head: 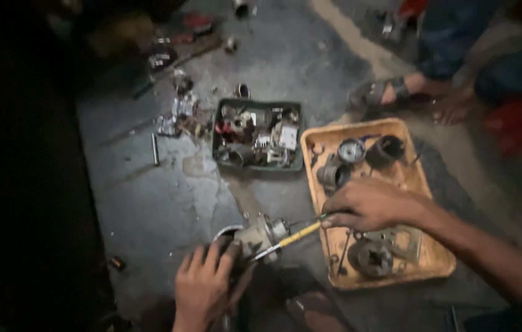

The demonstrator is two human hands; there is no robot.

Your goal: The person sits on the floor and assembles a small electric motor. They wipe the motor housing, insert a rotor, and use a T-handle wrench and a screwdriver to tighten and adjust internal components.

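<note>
Left hand [202,286] has its grip clamped on a small metal motor part [260,234] on the floor, steadying it. Right hand [368,204] pinches a yellow-handled screwdriver [292,237], tip at the part, over the orange tray [436,258].

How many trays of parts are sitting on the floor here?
2. A dark green rectangular tray packed with small metal parts lies at centre; an orange plastic tray holding round metal parts lies right of it, under the right hand. The dark edges may hide others.
</note>
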